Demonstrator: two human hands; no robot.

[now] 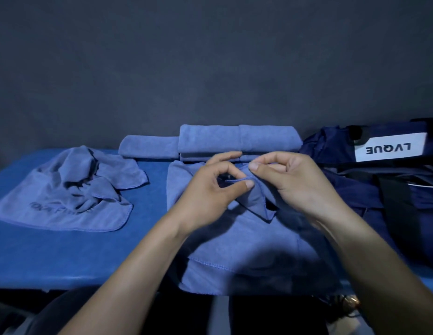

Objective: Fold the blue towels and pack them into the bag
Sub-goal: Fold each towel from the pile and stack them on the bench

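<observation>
blue tabletop: left hand and right hand both pinch one raised hem of the spread towel, bag at right; likely risk: thin hem slipping, misaligning the fold.

You've got a blue padded table top running across the frame, front edge rounded and a bit shiny. Behind it, a plain dark grey wall fills the whole upper half. Below the table edge, dark blurry shapes; you can't tell what they are.
</observation>
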